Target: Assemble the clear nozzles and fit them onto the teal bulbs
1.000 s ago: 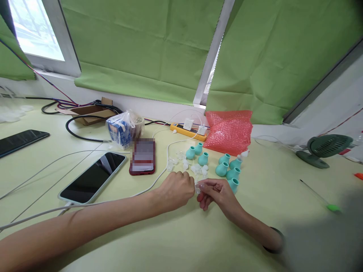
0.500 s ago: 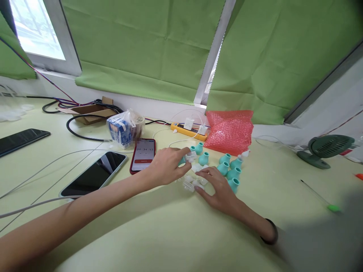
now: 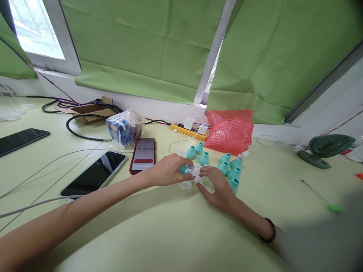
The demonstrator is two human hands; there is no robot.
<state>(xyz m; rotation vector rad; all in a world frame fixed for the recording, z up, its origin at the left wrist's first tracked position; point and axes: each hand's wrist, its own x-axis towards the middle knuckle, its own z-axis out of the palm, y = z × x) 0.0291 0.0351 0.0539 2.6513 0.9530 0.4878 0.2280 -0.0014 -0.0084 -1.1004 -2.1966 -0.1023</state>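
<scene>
My left hand point(image 3: 170, 170) is closed around a teal rubber bulb point(image 3: 183, 169) fitted with a clear plastic tip. My right hand point(image 3: 217, 185) meets it from the right, fingertips pinched on a small clear plastic piece point(image 3: 197, 173) at the bulb's end. Another clear piece point(image 3: 185, 185) lies on the table just below my hands. Several more teal bulbs point(image 3: 230, 168) stand in a cluster behind and right of my hands. A black band circles my right wrist.
A red phone point(image 3: 143, 155) showing a timer lies left of the bulbs, a larger dark phone point(image 3: 93, 176) on a white cable further left. Behind are a bagged carton point(image 3: 121, 130), a yellow power strip point(image 3: 189, 130), pink bubble wrap point(image 3: 230, 130). A green fan point(image 3: 326, 148) stands right.
My left hand reached out, took a teal bulb from the cluster and drew it back to the right hand, which lifted from the clear pieces on the table to meet it.
</scene>
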